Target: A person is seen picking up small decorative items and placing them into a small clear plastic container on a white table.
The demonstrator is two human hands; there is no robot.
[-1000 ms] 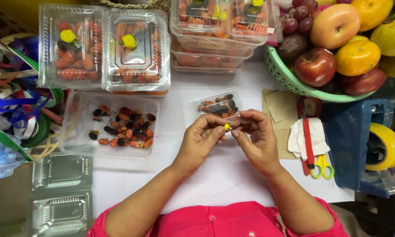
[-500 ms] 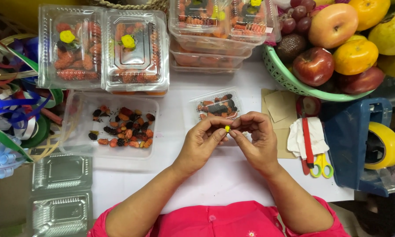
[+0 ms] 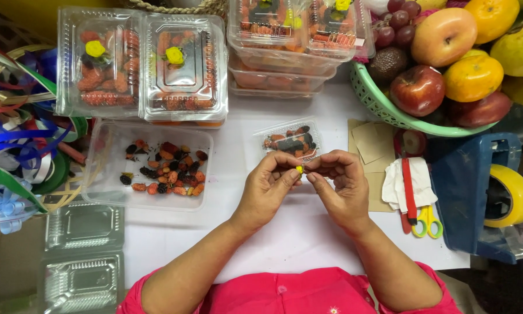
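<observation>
The left hand (image 3: 267, 189) and right hand (image 3: 338, 186) meet above the white worktop (image 3: 285, 238), their fingers pinching one small yellow piece (image 3: 299, 169) between them, just in front of a small clear box of red and dark berries (image 3: 290, 141).

Clear clamshell boxes (image 3: 142, 67) behind open tray (image 3: 101, 174)

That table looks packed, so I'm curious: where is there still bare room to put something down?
The biggest bare patch of white table lies under the two hands, before the pink shirt. A narrow strip runs between the open tray of berries and the small berry box. Stacked boxes and the fruit basket crowd the far edge.
</observation>
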